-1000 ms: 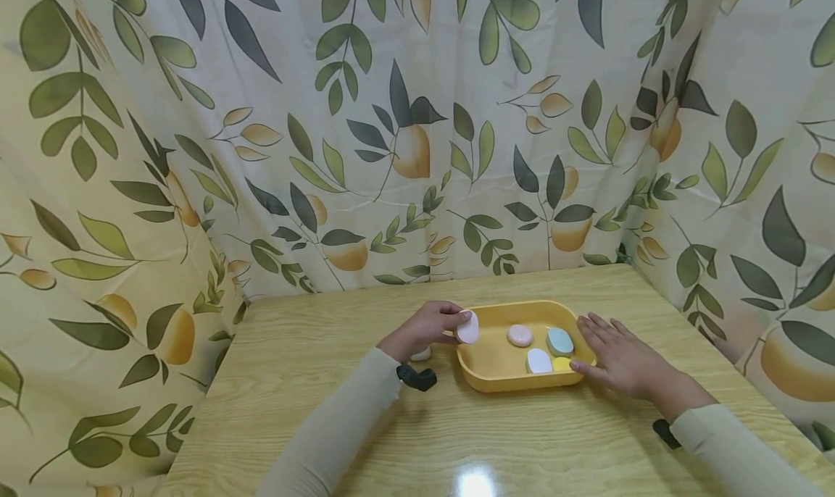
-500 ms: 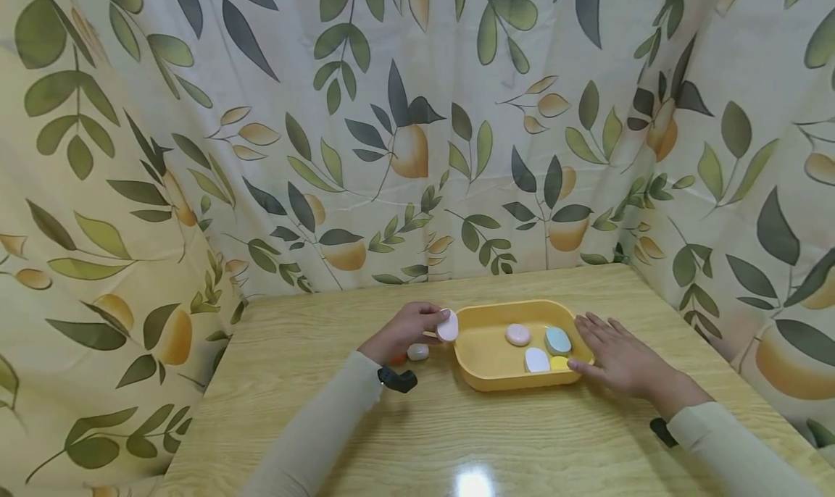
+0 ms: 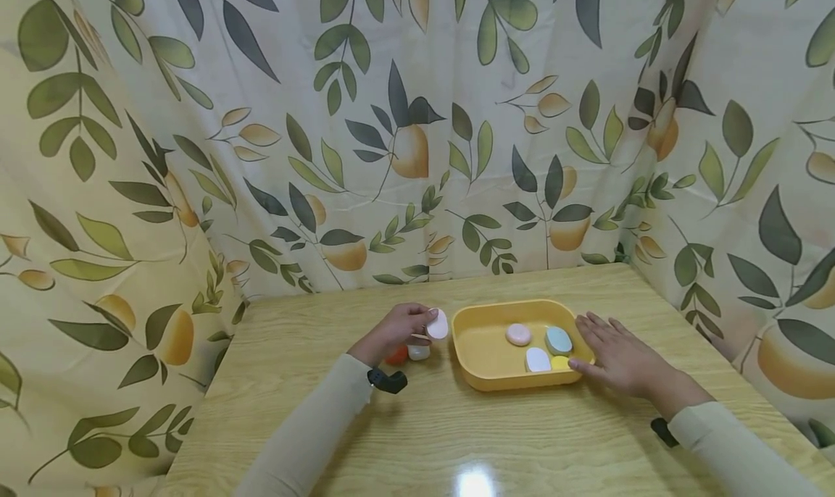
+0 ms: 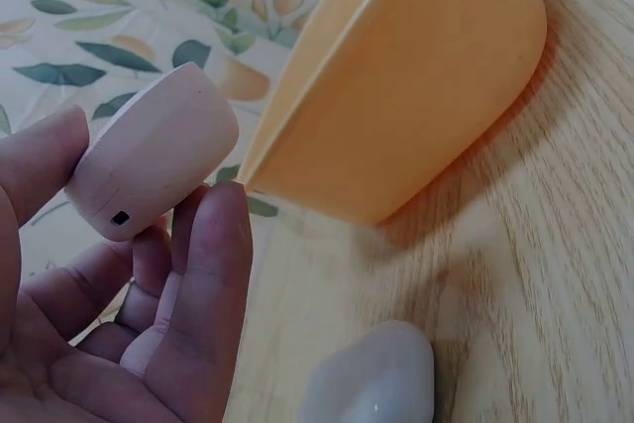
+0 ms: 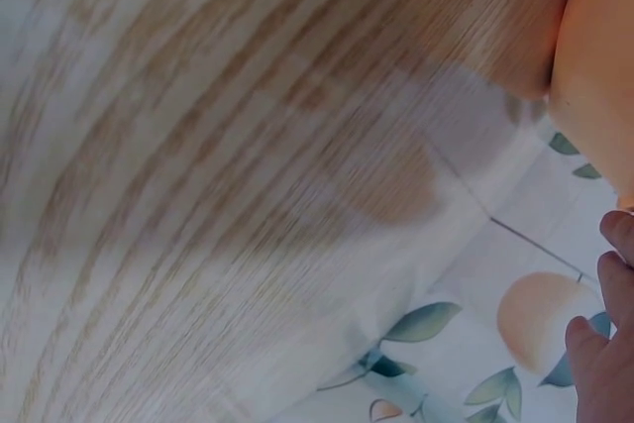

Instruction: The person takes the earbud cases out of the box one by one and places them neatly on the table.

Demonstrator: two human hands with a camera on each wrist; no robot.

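My left hand point(image 3: 396, 329) pinches a small pale pink rounded case point(image 4: 158, 146) between thumb and fingers, just left of the yellow-orange tray point(image 3: 464, 363). The case is held up off the table, tilted, with a small dark square opening low on its side. At the tray's right end my right hand point(image 3: 620, 359) lies with straight fingers against the rim, holding nothing. Inside the tray sit a pink round piece point(image 3: 518, 334), a pale blue piece point(image 3: 558, 340), a white piece point(image 3: 538, 360) and a yellow piece point(image 3: 559, 364), partly hidden by the front wall.
Beside the left wrist, a white rounded piece point(image 3: 418, 351) and an orange-red piece point(image 3: 397, 356) are on the wooden table point(image 3: 522, 439); the hand partly covers them. A leaf-and-fruit patterned curtain point(image 3: 365, 142) encloses the back and both sides.
My left hand has moved left with the pale pink case, from over the tray's left rim to outside it. The white and orange-red pieces now show. My right hand stays put.
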